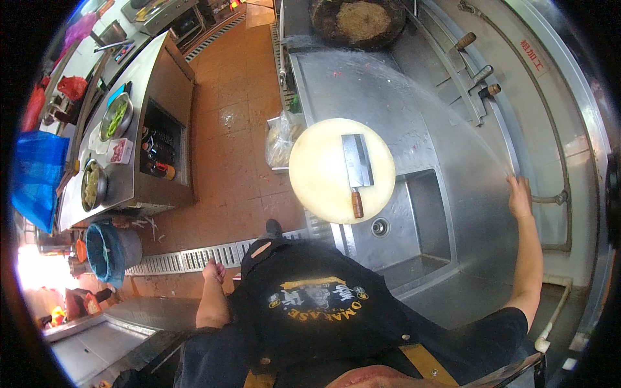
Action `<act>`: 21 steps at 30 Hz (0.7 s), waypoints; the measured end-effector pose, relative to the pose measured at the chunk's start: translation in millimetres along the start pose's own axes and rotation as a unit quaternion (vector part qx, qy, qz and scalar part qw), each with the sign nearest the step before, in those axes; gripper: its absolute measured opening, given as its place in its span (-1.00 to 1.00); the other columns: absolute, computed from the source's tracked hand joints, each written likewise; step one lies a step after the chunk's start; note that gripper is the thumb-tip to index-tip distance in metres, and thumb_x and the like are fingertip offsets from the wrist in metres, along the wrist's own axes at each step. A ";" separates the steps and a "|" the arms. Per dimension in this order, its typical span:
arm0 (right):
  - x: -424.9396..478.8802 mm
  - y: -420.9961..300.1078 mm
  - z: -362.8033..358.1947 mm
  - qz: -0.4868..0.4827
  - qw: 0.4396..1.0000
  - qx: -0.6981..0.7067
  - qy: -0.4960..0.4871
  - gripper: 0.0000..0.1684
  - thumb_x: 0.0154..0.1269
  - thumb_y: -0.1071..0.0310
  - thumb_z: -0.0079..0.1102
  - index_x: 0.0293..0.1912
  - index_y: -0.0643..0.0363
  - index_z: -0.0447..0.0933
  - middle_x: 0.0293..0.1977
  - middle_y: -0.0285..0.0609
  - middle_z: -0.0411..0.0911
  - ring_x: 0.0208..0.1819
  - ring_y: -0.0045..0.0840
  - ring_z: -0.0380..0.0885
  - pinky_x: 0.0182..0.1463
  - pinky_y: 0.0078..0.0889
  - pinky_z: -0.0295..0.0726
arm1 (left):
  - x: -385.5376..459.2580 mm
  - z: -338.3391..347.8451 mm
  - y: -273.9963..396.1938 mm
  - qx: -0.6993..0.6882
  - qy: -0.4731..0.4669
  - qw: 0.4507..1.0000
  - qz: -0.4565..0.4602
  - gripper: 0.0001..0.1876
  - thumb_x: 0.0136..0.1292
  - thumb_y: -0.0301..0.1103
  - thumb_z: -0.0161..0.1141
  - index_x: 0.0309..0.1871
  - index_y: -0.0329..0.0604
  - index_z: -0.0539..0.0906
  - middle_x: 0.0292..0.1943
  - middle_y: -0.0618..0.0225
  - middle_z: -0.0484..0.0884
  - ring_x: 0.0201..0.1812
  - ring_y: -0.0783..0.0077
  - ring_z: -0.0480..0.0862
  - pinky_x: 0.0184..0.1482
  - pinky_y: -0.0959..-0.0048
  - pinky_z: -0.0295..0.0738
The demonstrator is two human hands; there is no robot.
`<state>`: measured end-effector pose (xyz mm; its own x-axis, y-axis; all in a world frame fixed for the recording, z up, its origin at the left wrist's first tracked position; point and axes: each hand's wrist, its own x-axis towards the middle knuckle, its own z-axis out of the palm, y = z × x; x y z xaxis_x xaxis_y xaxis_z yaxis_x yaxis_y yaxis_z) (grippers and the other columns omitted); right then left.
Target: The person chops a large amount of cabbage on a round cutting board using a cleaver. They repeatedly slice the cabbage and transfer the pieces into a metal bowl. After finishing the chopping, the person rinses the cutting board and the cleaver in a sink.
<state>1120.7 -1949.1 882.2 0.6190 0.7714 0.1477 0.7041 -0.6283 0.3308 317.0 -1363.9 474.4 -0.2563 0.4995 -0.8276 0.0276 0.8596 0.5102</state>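
My right hand [519, 194] is at the right wall, closed around the outlet of a water pipe [548, 199]. A thin spray of water [465, 123] fans from it across the steel counter [359, 87]; the outlet itself is mostly hidden by my fingers. My left hand [214, 271] hangs low at my side over the floor drain, fingers loosely curled, with nothing visible in it. Before me a round, pale cutting board [318, 169] overlaps a corner of the steel sink [388, 252]. A cleaver [358, 162] with a wooden handle lies flat on the board.
A dark round chopping block [361, 22] stands at the counter's far end. Several knives hang in a wall rack [453, 72]. Left of the board sits a box with a plastic bag [284, 138]. Across the tiled floor [228, 145], a side table [148, 63] carries food bowls.
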 end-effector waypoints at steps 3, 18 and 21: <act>-2.7 -1.1 -2.1 0.005 1.000 -0.003 0.001 -0.67 0.30 0.58 -0.05 0.00 0.07 0.51 -0.17 0.01 0.48 -0.01 -0.01 0.45 0.05 0.01 0.49 | -4.9 5.6 2.4 0.009 0.010 1.000 -0.004 -0.69 0.47 -0.04 0.14 -0.03 -0.10 0.56 -0.37 0.30 0.57 -0.46 0.36 0.57 -0.53 0.37 0.47; -21.2 20.2 12.2 0.047 0.999 0.012 -0.023 -0.69 0.28 0.50 0.00 -0.01 0.05 0.54 -0.12 0.07 0.49 0.02 -0.02 0.46 0.06 -0.02 0.48 | 28.3 -4.1 6.2 0.015 -0.043 0.999 -0.030 -0.55 0.48 0.01 0.08 0.24 -0.10 0.51 -0.17 0.30 0.61 -0.33 0.32 0.60 -0.29 0.30 0.56; -14.4 9.0 25.4 0.108 0.989 0.059 -0.077 -0.68 0.34 0.43 -0.01 0.04 -0.03 0.55 -0.03 0.08 0.48 0.08 -0.04 0.46 0.12 -0.04 0.46 | 48.4 4.8 11.1 0.022 -0.090 0.996 -0.004 -0.54 0.51 0.01 0.03 0.28 -0.08 0.46 -0.16 0.27 0.61 -0.28 0.28 0.60 -0.23 0.26 0.56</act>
<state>1126.9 -1968.5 859.4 0.7991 0.5985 0.0570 0.5792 -0.7918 0.1939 309.4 -1329.6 438.9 -0.0799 0.5003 -0.8622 0.0690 0.8656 0.4959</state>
